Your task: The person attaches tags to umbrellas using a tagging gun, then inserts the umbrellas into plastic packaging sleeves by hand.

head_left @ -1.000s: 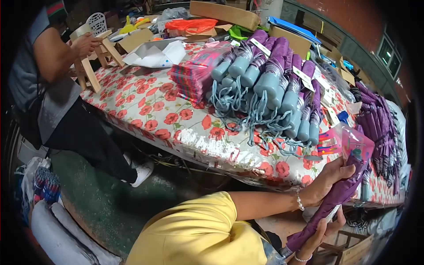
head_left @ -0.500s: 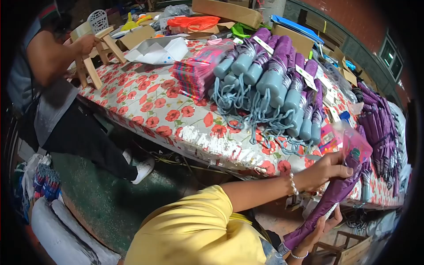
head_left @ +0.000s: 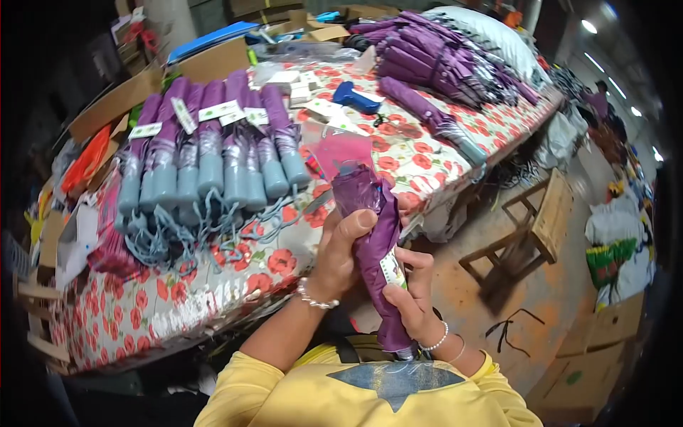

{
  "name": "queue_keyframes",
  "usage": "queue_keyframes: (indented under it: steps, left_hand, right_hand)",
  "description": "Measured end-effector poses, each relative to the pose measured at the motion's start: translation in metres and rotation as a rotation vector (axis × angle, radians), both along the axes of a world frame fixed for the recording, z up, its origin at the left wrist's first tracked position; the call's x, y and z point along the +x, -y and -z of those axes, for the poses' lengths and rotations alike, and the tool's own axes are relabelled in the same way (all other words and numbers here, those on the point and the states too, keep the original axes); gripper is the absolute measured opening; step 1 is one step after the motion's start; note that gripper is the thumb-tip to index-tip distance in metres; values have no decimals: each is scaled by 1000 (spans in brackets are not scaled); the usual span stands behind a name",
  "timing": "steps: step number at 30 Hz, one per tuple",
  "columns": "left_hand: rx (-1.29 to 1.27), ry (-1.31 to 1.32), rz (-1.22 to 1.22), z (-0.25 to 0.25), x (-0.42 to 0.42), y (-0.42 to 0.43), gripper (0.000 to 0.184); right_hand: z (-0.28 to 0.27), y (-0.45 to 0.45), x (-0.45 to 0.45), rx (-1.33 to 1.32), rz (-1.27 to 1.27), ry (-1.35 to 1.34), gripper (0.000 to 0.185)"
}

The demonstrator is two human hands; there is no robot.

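Observation:
A folded purple umbrella (head_left: 377, 299) is held upright before my chest. My left hand (head_left: 338, 252) is closed around its upper part, thumb pressed on the fabric. A clear pink plastic sleeve (head_left: 345, 151) stands up at the umbrella's top end. Lower down, my right hand (head_left: 416, 306) grips the umbrella's side, its thumb beside a white printed tag (head_left: 390, 269). The umbrella's lower end is partly hidden against my yellow shirt. On the table to the left lies a row of purple umbrellas (head_left: 210, 114) with grey handles, cord loops and white tags.
The flowered tablecloth (head_left: 274, 267) covers the table. On it lie a blue tagging gun (head_left: 356, 98), white cards (head_left: 324, 108), a single umbrella (head_left: 427, 114) and a purple umbrella pile (head_left: 434, 60). A wooden stool (head_left: 548, 220) stands on the floor at right; cartons (head_left: 590, 363) sit beyond.
My view has swung right, and the other person is out of sight. The umbrella has come upright in front of me, still in both hands, and its white tag now shows.

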State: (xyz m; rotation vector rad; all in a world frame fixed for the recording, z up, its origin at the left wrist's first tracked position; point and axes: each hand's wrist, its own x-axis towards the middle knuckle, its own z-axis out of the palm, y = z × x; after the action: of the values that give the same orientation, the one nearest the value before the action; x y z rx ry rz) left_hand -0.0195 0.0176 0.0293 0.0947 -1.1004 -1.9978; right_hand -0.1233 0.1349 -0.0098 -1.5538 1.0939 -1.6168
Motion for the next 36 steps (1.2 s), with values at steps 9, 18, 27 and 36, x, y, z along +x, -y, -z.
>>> queue_keyframes:
  steps: [9,18,27,36]
  left_hand:
    - [204,-147,31,-28,4,-1,32]
    - [71,-7,-425,-15,-7,-5,19]
    - [39,-104,-279,-10,-3,-7,46]
    - [-71,-81,-196,-6,3,0,72]
  right_hand:
    - [7,2,-3,11,47,-62,49]
    - [-44,4,-25,-21,144,-685,57]
    - [-24,16,-11,-49,25,-418,72]
    - [-51,2,-16,199,-104,-483,64]
